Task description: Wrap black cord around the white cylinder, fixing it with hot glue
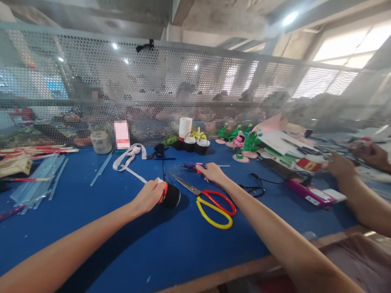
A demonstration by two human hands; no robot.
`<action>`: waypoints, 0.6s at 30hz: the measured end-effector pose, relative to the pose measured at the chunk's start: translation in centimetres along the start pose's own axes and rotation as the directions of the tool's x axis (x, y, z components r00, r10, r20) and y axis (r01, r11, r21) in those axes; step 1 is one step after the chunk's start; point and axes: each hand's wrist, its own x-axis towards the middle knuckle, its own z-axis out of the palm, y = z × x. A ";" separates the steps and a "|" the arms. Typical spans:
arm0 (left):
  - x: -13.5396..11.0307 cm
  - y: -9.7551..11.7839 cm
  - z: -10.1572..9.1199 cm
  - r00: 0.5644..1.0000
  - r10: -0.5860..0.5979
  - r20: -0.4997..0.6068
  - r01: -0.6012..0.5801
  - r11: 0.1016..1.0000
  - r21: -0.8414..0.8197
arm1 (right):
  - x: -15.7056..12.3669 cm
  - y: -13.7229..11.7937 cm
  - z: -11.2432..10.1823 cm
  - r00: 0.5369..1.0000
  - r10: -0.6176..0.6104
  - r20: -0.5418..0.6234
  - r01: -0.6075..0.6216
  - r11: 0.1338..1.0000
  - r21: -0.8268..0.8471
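Observation:
My left hand (148, 198) is closed around a small black cup (172, 195) with a red band, tipped on its side just above the table. A white ribbon (136, 176) runs from that hand to a loose heap farther back. In my right hand (214, 174) is a blue glue gun (190, 165), its nozzle pointing left. Scissors (199, 193) with one red and one yellow handle lie open on the blue table (146, 252), between the cup and my right forearm. My left fingers hide part of the cup.
Glue sticks (39, 179) and a glass jar (101, 142) are at the left. Small black pots (203, 147), white stacked cups (185, 127) and green craft figures (252, 143) line the back. A purple power strip (308, 193) lies right, near another person's hand (342, 169). Perforated metal screen (159, 81) behind.

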 end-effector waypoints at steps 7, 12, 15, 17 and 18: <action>-1.7 -0.4 0.5 0.999 0.039 -0.028 -0.040 0.999 -0.029 | -3.1 -4.3 -0.4 0.968 -0.232 -0.100 0.218 0.967 -0.133; -2.0 -0.6 0.4 0.997 0.071 -0.025 -0.071 0.997 0.028 | -6.4 -7.8 1.3 0.798 -0.552 0.243 0.439 0.808 0.392; -2.0 -0.5 0.4 0.998 0.067 0.006 -0.067 0.997 0.025 | -7.1 -8.4 2.4 0.813 -0.560 0.158 0.366 0.704 0.609; -1.9 -0.3 0.4 0.999 0.030 0.021 -0.030 1.000 0.000 | -7.1 -8.2 2.5 0.847 -0.523 0.089 0.324 0.644 0.693; -1.8 -0.2 0.4 1.000 0.004 0.021 -0.003 1.000 -0.025 | -7.1 -8.1 2.5 0.859 -0.508 0.063 0.315 0.621 0.718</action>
